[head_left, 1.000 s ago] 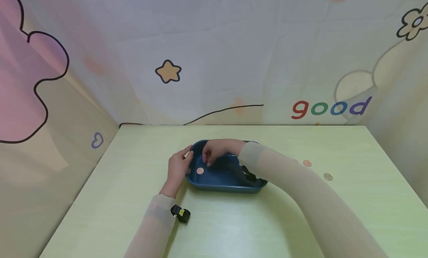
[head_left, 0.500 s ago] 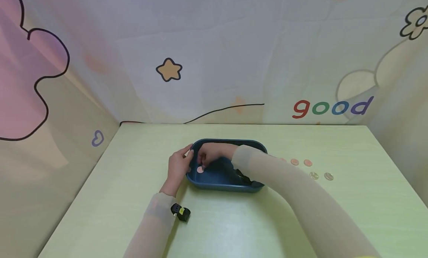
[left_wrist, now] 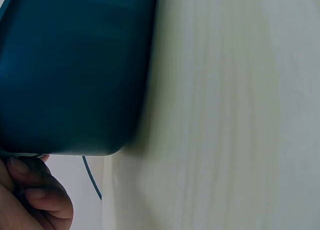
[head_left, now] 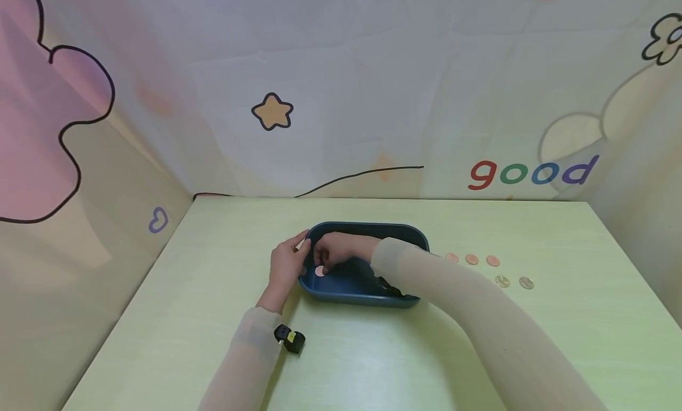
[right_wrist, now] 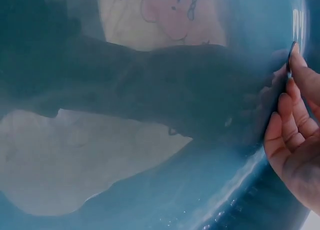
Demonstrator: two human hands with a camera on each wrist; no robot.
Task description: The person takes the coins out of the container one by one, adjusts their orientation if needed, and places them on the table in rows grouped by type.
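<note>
A dark blue tray (head_left: 357, 299) with rounded corners sits on the table. My left hand (head_left: 286, 269) grips its left end, thumb at the rim and the other fingers partly hidden; the left wrist view shows bent fingers against that end. Inside the tray, my right hand (head_left: 334, 249) pinches a copper-coloured coin (head_left: 319, 271) near the left wall. The right wrist view shows the same coin (right_wrist: 290, 58) edge-on between thumb and fingertip, close to the tray's inner surface. My right forearm covers the tray's right part.
Copper-coloured coins (head_left: 472, 259) lie in a row on the pale table (head_left: 160, 316) right of the tray. Two yellowish coins (head_left: 502, 281) lie nearer to me. A printed cloth (head_left: 341, 115) hangs behind the table.
My right hand has moved slightly left and down within the tray, its fingertips coming onto the coin. The right forearm has shifted, uncovering more coins on the table. My left hand keeps its grip.
</note>
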